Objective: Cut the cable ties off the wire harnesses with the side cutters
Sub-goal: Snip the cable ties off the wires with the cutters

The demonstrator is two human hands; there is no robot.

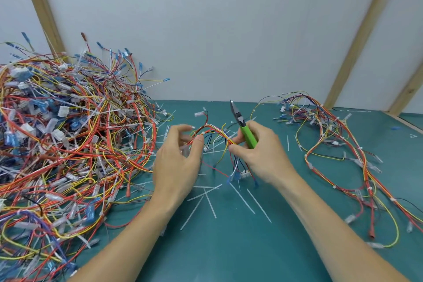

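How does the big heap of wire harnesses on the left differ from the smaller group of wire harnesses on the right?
The left heap of wire harnesses is tall, dense and tangled; the right group of wire harnesses is sparse, flat and spread out. The heap reaches the wall; the right group lies mostly nearer. Both rest on the green mat and share red and yellow wires.

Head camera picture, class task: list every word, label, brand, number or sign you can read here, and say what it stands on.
None can be read.
Side cutters in the right hand: green handles, no brand or number visible.
Wire harness between the right hand and the left hand: connectors too small and blurred to show print.
Harness pile: no legible labels.
Green mat: unmarked.
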